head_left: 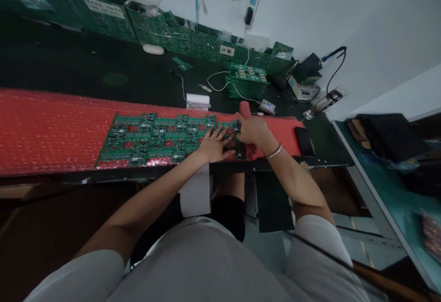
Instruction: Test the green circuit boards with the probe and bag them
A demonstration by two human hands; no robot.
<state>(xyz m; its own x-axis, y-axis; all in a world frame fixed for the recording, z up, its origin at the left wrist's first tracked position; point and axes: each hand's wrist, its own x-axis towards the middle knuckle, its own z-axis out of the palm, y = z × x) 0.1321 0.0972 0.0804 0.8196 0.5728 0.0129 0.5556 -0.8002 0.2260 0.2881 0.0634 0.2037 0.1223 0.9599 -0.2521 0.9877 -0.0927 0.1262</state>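
Note:
A row of green circuit boards (148, 137) lies on a long sheet of red bubble wrap (51, 127) along the bench's front edge. My left hand (215, 143) rests flat on the rightmost boards, fingers spread. Right beside it, my right hand (253, 128) is closed on a raised fold of the red bubble wrap (245, 109) at the end of the row. A silver bangle sits on that wrist.
A stack of green boards (246, 79) stands at the back right, with a small meter (268, 106), white cables and a soldering station (305, 86) near it. A black phone (304, 141) lies on the wrap's right end. Green bins (110, 17) line the wall.

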